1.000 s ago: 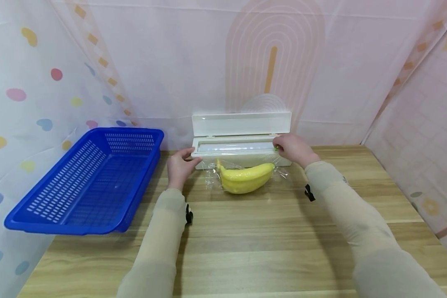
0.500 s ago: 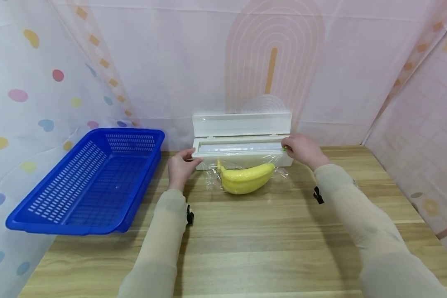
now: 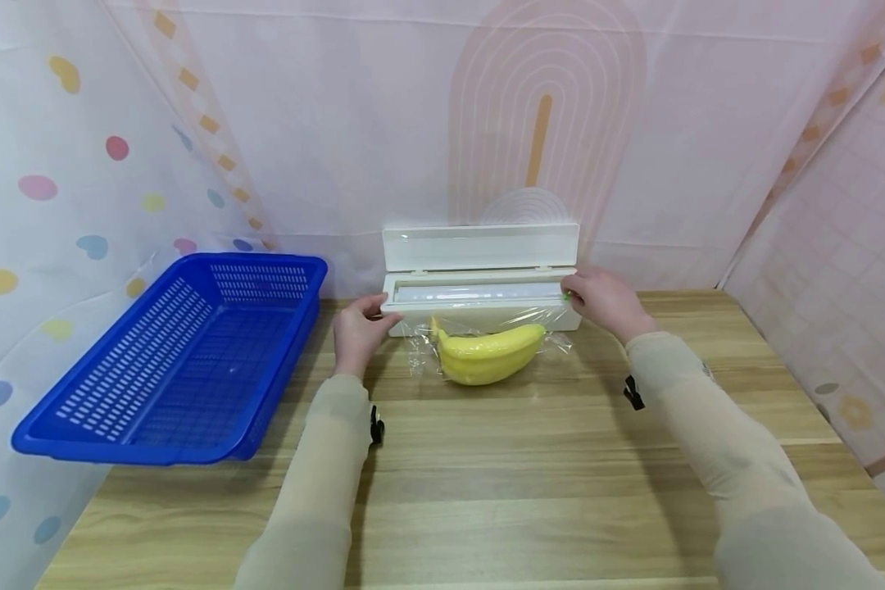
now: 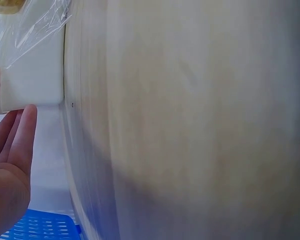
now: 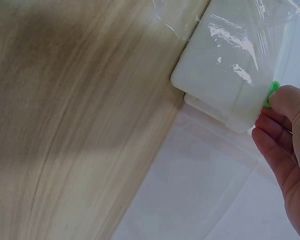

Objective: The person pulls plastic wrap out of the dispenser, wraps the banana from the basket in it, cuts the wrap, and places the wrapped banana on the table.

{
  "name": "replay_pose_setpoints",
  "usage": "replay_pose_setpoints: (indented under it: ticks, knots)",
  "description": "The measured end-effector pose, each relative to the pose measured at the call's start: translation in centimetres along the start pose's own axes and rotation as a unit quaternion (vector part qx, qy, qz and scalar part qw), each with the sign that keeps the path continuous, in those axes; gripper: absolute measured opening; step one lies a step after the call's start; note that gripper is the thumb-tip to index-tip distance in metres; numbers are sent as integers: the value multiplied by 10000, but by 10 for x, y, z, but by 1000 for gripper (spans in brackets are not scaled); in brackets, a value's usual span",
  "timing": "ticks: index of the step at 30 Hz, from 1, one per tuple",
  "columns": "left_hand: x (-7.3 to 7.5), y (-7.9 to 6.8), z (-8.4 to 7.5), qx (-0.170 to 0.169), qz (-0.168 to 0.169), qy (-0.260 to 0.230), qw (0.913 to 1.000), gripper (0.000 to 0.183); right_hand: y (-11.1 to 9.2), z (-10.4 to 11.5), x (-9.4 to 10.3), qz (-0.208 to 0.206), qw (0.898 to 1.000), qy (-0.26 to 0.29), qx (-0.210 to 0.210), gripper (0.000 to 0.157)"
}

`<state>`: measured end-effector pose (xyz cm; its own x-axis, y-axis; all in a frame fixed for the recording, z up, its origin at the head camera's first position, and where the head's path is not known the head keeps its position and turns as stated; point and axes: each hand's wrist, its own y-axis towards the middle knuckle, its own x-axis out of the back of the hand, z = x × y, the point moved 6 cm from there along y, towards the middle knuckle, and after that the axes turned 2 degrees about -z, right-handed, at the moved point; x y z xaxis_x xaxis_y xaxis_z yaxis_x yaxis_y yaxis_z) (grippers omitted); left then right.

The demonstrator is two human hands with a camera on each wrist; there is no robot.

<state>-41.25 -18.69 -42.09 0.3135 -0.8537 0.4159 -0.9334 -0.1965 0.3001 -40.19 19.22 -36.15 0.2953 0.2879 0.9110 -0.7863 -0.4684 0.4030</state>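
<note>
A white cling film dispenser (image 3: pixel 479 306) lies against the back cloth with its lid (image 3: pixel 479 248) raised and a roll of film inside. My left hand (image 3: pixel 357 334) grips its left end, thumb on the front and fingers round the end wall. At the right end, my right hand (image 3: pixel 606 303) pinches a small green slide cutter (image 5: pixel 272 95) on the dispenser's front top edge. A yellow banana (image 3: pixel 490 355) lies on the table just in front, with clear cling film (image 3: pixel 419 351) over it that reaches up the dispenser's front.
A blue slotted plastic basket (image 3: pixel 265 410) stands to the left, next to the left forearm. The wood-grain table (image 3: pixel 531 492) extends toward me. Patterned cloth (image 3: pixel 324 123) hangs behind and at both sides.
My right hand has slid the green cutter rightward along the dispenser's edge to its right end, mostly in the first half second. My left hand and the banana have stayed in place.
</note>
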Motion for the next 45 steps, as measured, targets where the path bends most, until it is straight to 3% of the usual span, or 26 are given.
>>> replay_pose_setpoints:
  ticks: [19,34,45]
  knots:
    - [-2,1,3,-70,-61,-79,9999,46,-9,-1,-1,-393,9991,-127,53,21]
    - [-5,0,3,-59,-40,-56,10000,45,-17,-6,0,-534,9985,48,-77,22]
    - [1,2,3,-51,-107,-89,9999,46,-18,-14,0,-616,9977,271,-92,20]
